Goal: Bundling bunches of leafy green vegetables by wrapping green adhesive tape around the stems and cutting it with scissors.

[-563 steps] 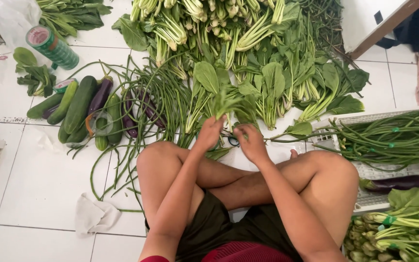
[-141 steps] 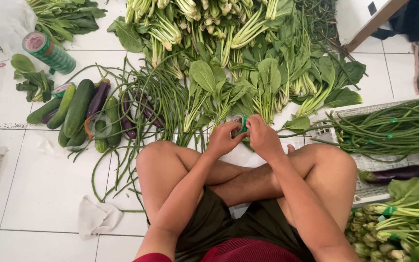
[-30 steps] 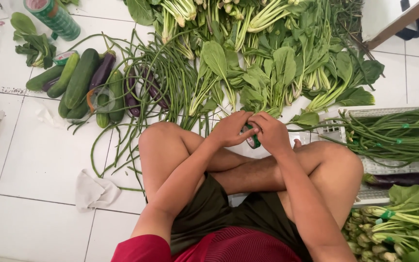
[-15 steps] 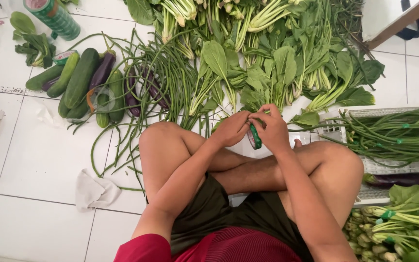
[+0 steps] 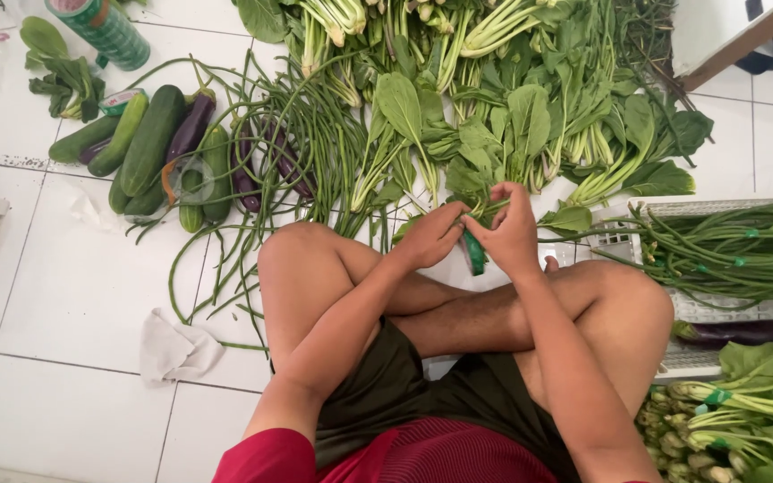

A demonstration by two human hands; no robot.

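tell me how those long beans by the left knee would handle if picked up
The long beans would probably droop: they are thin and already curve loosely over the tiles. Likely light. Being a loose tangle, strands may well slip out or snag.

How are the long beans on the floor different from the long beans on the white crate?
The long beans on the floor lie loose and spread out, some curling toward the white cloth; the long beans on the white crate lie gathered in neat bundles with small green ties. The floor beans run toward the person; the crate beans run sideways. Both are thin, green and very long.
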